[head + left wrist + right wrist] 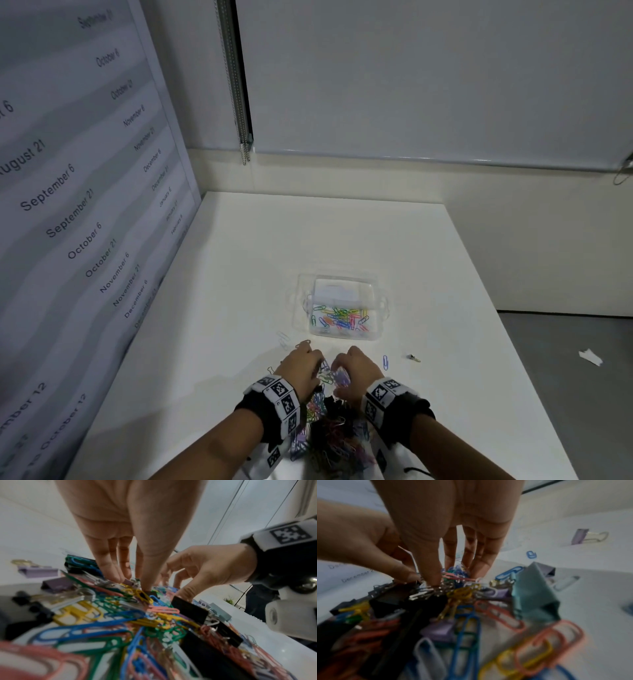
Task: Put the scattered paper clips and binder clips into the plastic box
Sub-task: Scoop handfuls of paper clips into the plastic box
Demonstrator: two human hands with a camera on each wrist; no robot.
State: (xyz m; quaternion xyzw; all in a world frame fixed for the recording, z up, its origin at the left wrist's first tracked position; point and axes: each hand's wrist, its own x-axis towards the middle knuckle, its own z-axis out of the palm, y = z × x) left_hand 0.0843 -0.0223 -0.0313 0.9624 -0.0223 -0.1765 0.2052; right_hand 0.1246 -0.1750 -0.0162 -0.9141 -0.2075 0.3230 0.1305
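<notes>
A clear plastic box (371, 296) stands mid-table with several coloured paper clips on its floor. A dense pile of paper clips and binder clips (330, 431) lies near the front edge, between my wrists. My left hand (317, 368) reaches down into the far end of the pile, its thumb and fingers (118, 574) pinching at small clips. My right hand (339, 371) faces it, its fingers (474, 568) curled round a tangle of clips (457, 573). In the left wrist view its thumb touches a black binder clip (190, 609).
Loose pieces lie around the hands: a blue paper clip (385, 362), a small binder clip (413, 358), pale clips (283, 339) and a copper clip (303, 343). A dated wall panel (85, 205) borders the table's left side. A paper scrap (591, 357) lies on the floor.
</notes>
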